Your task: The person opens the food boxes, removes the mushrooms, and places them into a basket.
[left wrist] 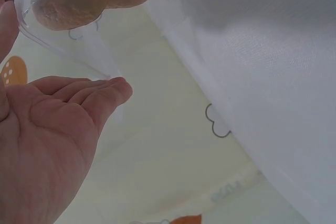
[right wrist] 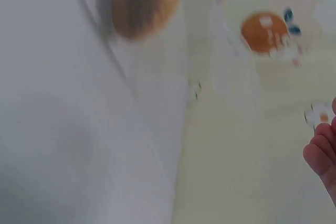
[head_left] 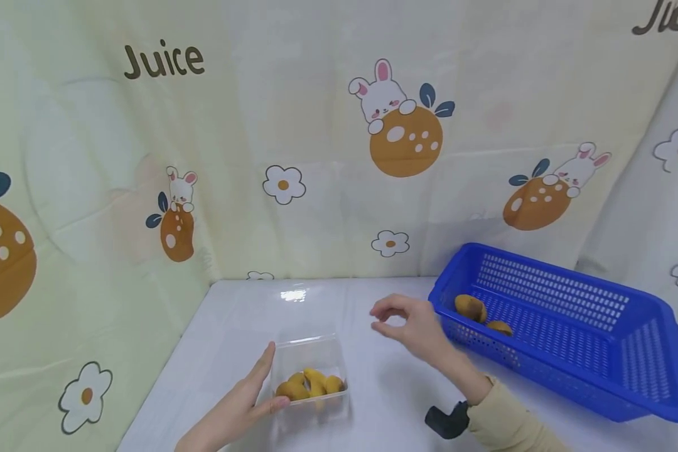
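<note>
Produce (head_left: 315, 382) lay in the clear box (head_left: 311, 355) in front of you, with two more pieces (head_left: 471, 308) in the blue basket (head_left: 554, 336) to the right. Your left hand (head_left: 240, 402) touched the box, fingers straight along its left side and thumb at the near left corner. Your right hand (head_left: 420, 326) hung over the table (head_left: 373, 389) between box and basket, fingers bent, thumb and forefinger apart, nothing held. The step in hand looked like shifting pieces one at a time, though I couldn't tell which way. Your next move, I judged, called for a soft pinch on one piece and a lift clear of the rim, with the light-looking box held steady.
</note>
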Action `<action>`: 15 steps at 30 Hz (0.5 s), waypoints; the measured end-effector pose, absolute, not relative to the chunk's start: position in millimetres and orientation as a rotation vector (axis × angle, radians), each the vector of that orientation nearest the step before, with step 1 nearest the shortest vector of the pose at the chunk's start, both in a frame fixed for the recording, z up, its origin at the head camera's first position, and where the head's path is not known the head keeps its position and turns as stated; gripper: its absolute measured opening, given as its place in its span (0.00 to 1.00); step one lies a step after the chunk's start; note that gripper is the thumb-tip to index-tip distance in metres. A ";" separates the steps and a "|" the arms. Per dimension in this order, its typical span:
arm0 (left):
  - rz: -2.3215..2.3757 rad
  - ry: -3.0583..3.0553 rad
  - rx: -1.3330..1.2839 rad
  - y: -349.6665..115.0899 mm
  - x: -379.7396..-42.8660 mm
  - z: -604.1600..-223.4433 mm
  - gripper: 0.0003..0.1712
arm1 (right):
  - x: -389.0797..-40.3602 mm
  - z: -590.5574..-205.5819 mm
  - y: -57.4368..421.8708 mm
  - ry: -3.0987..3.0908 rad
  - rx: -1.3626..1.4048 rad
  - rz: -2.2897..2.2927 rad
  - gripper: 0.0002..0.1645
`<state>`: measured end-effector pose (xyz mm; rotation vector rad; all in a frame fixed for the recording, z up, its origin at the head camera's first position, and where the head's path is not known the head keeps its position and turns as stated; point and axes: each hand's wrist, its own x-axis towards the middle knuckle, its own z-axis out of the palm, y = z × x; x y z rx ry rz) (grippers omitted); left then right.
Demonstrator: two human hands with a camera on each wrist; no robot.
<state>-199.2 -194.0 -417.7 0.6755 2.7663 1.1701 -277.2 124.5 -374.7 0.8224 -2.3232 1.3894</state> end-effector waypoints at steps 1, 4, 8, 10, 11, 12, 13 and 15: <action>1.166 2.765 0.676 -193.9 -199.7 -418.0 0.54 | -275.1 -376.4 114.9 -2.340 0.860 1.401 0.10; 1.166 2.756 0.688 -193.0 -201.4 -418.7 0.54 | -270.1 -383.0 90.6 -2.353 0.999 1.435 0.12; 1.179 2.751 0.695 -193.0 -202.6 -418.3 0.53 | -266.1 -391.7 63.8 -2.381 1.128 1.467 0.12; 1.186 2.749 0.696 -194.0 -202.3 -417.8 0.53 | -265.3 -395.5 51.3 -2.413 1.156 1.509 0.12; 1.187 2.748 0.692 -194.7 -202.0 -417.6 0.53 | -265.5 -397.5 45.3 -2.430 1.165 1.534 0.12; 1.187 2.747 0.687 -195.4 -201.5 -417.5 0.53 | -265.2 -399.2 40.0 -2.441 1.175 1.562 0.12; 1.184 2.747 0.682 -196.1 -201.0 -417.5 0.53 | -264.7 -400.5 35.0 -2.453 1.181 1.586 0.13; 1.184 2.744 0.671 -197.7 -199.7 -417.3 0.53 | -263.7 -403.0 25.8 -2.477 1.205 1.617 0.13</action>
